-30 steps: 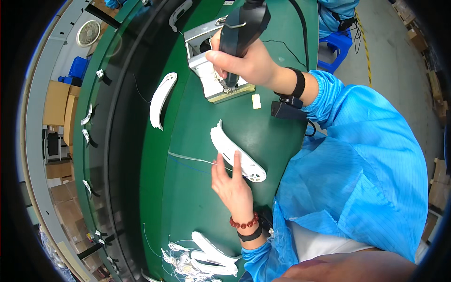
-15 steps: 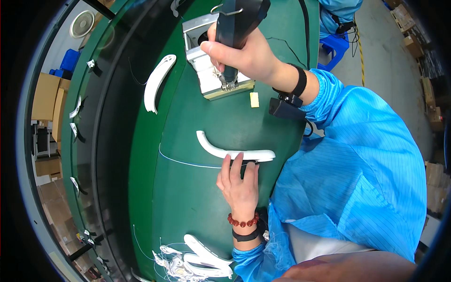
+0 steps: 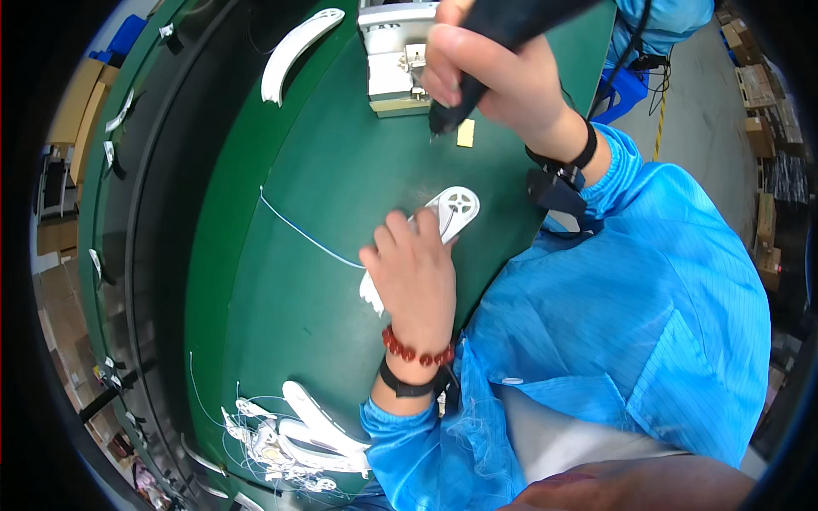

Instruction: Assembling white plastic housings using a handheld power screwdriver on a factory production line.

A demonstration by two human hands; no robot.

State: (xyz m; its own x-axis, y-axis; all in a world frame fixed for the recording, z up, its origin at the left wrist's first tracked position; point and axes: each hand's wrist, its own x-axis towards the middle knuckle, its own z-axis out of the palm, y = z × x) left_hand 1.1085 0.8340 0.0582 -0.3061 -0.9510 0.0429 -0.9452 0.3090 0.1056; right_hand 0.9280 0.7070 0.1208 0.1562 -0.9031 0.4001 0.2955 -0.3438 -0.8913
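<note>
My left hand (image 3: 413, 268), with a red bead bracelet at its wrist, grips a curved white plastic part (image 3: 461, 203) lying on the green bench. The part's round spoked end shows past my fingertips; its other end sticks out beside the palm. A thin blue-white wire (image 3: 311, 236) runs from under that hand to the left. In my right hand (image 3: 511, 81) is a black electric screwdriver (image 3: 532, 19), its fingers wrapped round the body. The tip points down, above the bench and apart from the white part.
A screw feeder box (image 3: 390, 77) stands at the far side, with a yellow paper slip (image 3: 465, 134) near it. Another curved white part (image 3: 294, 55) lies to its left. Several white parts with tangled wires (image 3: 319, 422) are heaped at the near left. A dark conveyor (image 3: 141, 230) runs along the left.
The white part has been turned over and round, so its spoked face shows under my left hand. My right hand has drawn the screwdriver from the feeder box toward the part.
</note>
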